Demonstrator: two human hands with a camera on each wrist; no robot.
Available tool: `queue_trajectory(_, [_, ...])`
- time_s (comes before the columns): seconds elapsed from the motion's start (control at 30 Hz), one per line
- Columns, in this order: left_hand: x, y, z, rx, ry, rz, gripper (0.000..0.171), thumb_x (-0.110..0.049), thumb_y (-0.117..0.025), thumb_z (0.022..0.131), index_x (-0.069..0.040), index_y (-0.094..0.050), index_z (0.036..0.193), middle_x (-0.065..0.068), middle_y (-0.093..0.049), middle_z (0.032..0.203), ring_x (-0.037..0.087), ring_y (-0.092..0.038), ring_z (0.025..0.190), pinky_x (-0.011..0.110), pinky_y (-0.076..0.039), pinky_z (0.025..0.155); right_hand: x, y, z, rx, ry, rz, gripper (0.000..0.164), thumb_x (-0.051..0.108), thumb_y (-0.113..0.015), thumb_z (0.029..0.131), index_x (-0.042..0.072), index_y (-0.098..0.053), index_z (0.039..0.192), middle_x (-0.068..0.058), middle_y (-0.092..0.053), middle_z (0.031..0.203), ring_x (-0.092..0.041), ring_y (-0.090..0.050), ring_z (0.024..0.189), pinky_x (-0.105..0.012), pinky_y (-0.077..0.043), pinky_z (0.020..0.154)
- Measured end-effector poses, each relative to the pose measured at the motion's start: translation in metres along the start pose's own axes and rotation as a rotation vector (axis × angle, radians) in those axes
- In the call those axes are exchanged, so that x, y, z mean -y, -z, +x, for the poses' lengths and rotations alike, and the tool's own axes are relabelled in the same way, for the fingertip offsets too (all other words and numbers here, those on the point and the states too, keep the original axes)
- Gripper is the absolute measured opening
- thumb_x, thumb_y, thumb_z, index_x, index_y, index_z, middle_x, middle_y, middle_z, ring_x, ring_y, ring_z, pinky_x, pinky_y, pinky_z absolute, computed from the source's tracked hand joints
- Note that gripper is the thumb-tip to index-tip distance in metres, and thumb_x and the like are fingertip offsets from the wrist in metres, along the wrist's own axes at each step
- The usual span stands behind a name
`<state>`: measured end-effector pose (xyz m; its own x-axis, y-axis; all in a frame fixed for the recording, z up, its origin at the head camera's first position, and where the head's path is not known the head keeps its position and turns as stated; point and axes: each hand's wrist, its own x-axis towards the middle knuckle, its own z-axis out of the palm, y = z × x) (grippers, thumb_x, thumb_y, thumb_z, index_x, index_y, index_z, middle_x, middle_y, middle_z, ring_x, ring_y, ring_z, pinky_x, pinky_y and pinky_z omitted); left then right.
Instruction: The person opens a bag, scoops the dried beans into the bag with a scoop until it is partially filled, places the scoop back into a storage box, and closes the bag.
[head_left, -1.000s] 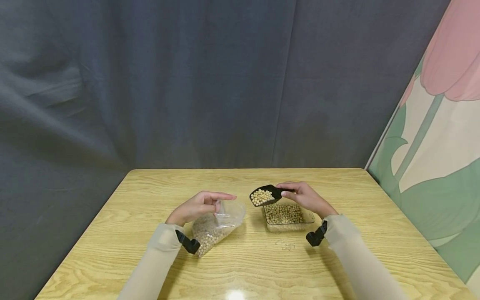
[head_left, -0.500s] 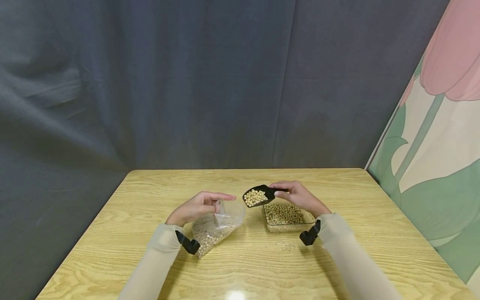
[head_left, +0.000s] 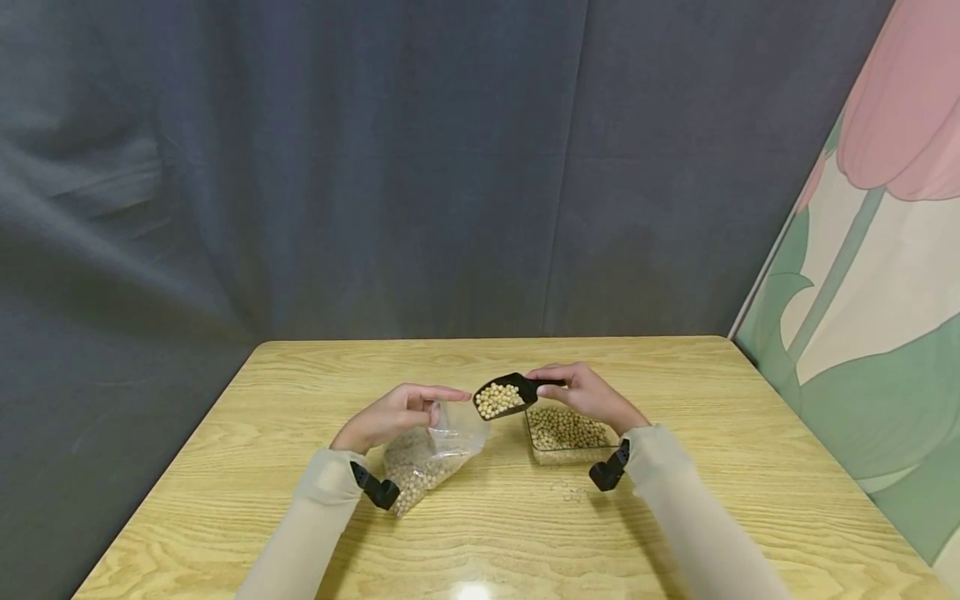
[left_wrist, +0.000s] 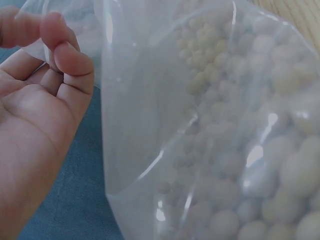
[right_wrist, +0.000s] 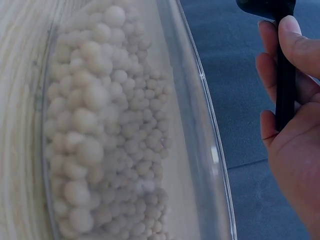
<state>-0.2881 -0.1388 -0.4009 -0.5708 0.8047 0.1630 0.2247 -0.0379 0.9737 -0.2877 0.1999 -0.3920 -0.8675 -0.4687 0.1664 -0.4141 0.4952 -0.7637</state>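
1. Between the plastic bag and the clear box, raised over the tabletop, is the black scoop; its tip lies just beside the bag's mouth, whether touching cannot be told.
2. The right hand grasps the scoop by its handle; the bowl faces up, presumably so that the pale beans do not roll off.
3. The left hand pinches the bag's rim, index finger stretched out; this seems meant to spread the soft mouth and steady the bag.
4. The scoop's long axis runs roughly sideways; bowl toward the person's left and slightly nearer the body, handle to the right; the bag slants, mouth toward the scoop, bottom corner toward the person.
5. The box stands below the right hand, partly filled with beans; its closeness probably shortens the carry.
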Motion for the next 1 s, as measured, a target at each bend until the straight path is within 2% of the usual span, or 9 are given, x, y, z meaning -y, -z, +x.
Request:
queue_trajectory(0.17, [0.001, 0.0, 0.0, 0.004, -0.001, -0.001, 0.044, 0.004, -0.044, 0.095, 0.004, -0.046, 0.14, 0.024, -0.05, 0.11, 0.008, -0.05, 0.076, 0.031, -0.05, 0.07, 0.003, -0.004, 0.003, 0.017, 0.021, -0.009, 0.036, 0.021, -0.059, 0.095, 0.008, -0.062, 0.129, -0.018, -0.057, 0.134, -0.038, -0.049, 0.128, -0.055, -0.04, 0.103])
queue_trajectory(0.27, [0.001, 0.001, 0.0, 0.006, -0.002, -0.004, 0.044, 0.003, -0.045, 0.096, 0.004, -0.045, 0.14, 0.018, -0.052, 0.107, 0.009, -0.05, 0.076, 0.031, -0.05, 0.07, 0.004, -0.006, 0.004, 0.025, 0.037, -0.025, 0.035, 0.018, -0.059, 0.095, 0.007, -0.063, 0.128, -0.017, -0.059, 0.131, -0.036, -0.052, 0.124, -0.053, -0.042, 0.101])
queue_trajectory(0.4, [0.0, 0.001, 0.0, 0.005, -0.006, -0.008, 0.045, 0.003, -0.045, 0.095, 0.004, -0.045, 0.14, 0.005, -0.056, 0.091, 0.008, -0.05, 0.075, 0.032, -0.05, 0.07, 0.005, -0.009, 0.006, 0.039, 0.054, -0.045, 0.033, 0.016, -0.059, 0.095, 0.006, -0.064, 0.126, -0.017, -0.061, 0.128, -0.035, -0.055, 0.12, -0.05, -0.045, 0.098])
queue_trajectory(0.5, [0.0, 0.0, 0.0, 0.012, -0.02, -0.013, 0.045, 0.003, -0.045, 0.095, 0.005, -0.045, 0.14, 0.002, -0.053, 0.079, 0.008, -0.05, 0.074, 0.031, -0.051, 0.07, 0.005, -0.009, 0.007, 0.053, 0.055, -0.047, 0.033, 0.016, -0.059, 0.095, 0.006, -0.064, 0.126, -0.017, -0.062, 0.128, -0.035, -0.056, 0.119, -0.05, -0.046, 0.097])
queue_trajectory(0.63, [-0.001, 0.0, 0.0, 0.022, -0.035, -0.014, 0.046, 0.005, -0.044, 0.094, 0.007, -0.043, 0.14, 0.001, -0.054, 0.078, 0.008, -0.051, 0.074, 0.029, -0.052, 0.071, 0.009, -0.009, 0.008, 0.063, 0.056, -0.064, 0.034, 0.016, -0.058, 0.096, 0.005, -0.063, 0.127, -0.017, -0.062, 0.127, -0.035, -0.055, 0.119, -0.05, -0.045, 0.098])
queue_trajectory(1.0, [-0.001, -0.001, 0.002, 0.008, 0.0, -0.003, 0.044, 0.003, -0.045, 0.095, 0.007, -0.044, 0.139, -0.001, -0.053, 0.077, 0.008, -0.049, 0.074, 0.028, -0.052, 0.072, 0.018, -0.005, 0.009, 0.102, 0.037, -0.063, 0.034, 0.014, -0.057, 0.096, 0.006, -0.062, 0.129, -0.015, -0.062, 0.127, -0.032, -0.055, 0.12, -0.049, -0.045, 0.098])
